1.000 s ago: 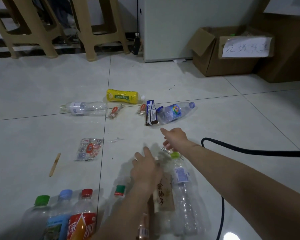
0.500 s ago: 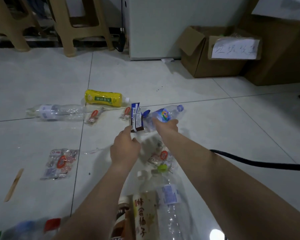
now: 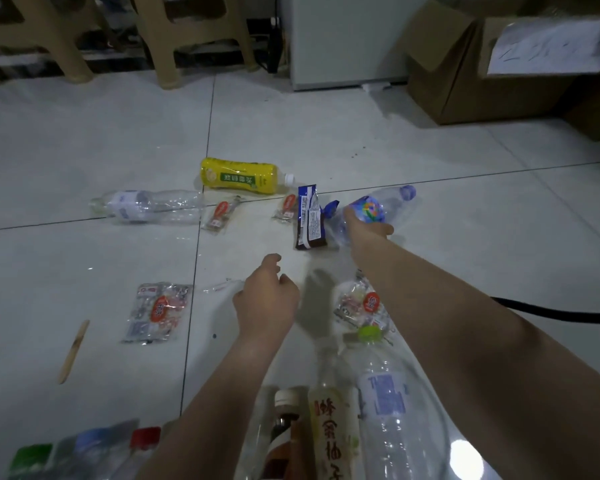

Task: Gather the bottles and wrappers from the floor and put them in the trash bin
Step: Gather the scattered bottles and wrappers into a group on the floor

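Observation:
My right hand (image 3: 368,226) grips a clear bottle with a blue label (image 3: 378,207) lying on the tiled floor. My left hand (image 3: 265,299) hovers above the floor with loosely curled fingers and holds nothing. A dark blue wrapper (image 3: 310,218) lies just left of the gripped bottle. Farther back lie a yellow bottle (image 3: 239,176) and a clear bottle (image 3: 146,206). Small orange-marked wrappers (image 3: 220,214) (image 3: 286,207) sit between them. Clear wrappers lie at left (image 3: 156,311) and under my right forearm (image 3: 361,304). A cardboard box (image 3: 465,60) with a paper label stands at the back right.
Several bottles lie near the bottom edge, among them a clear one with a green cap (image 3: 388,393) and a tea bottle (image 3: 329,434). A wooden stick (image 3: 73,351) lies at left. A black cable (image 3: 551,315) runs at right. Plastic stools (image 3: 174,36) and a white cabinet (image 3: 343,39) stand behind.
My right hand reached forward and closed round the blue-label bottle. My left hand moved forward too and stays without anything in it. The view shifted closer to the litter.

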